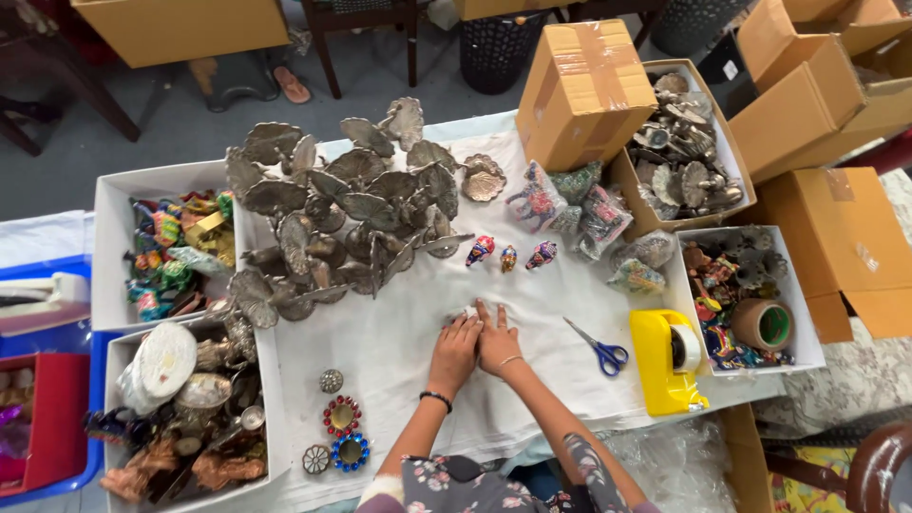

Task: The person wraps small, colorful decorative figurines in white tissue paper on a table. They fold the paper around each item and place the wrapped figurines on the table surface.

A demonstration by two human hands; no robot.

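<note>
Both hands lie flat on the white cloth [399, 351] covering the table, near its front edge. The left hand [454, 348] and right hand [498, 340] are pressed side by side, thumbs touching, fingers stretched forward and palms down on the soft, slightly creased fabric; neither holds anything. A dark band circles the left wrist, a thin bangle the right.

Just ahead of the fingertips, towards the middle of the table, stand three small painted figurines [511, 254], glossy and multicoloured. Beyond them, filling the far left half of the cloth, sprawls a heap of dull grey metal leaf-shaped pieces [347, 204], ribbed and fan-like.

To the right of the hands lie blue-handled scissors [600, 349], blades shut, and beside them, at the right edge, a chunky yellow tape dispenser [662, 366]. At the front left corner sit round jewelled candle holders [342, 432], ringed with red and blue stones. A closed brown cardboard box [581, 90] stands at the far right corner.
</note>
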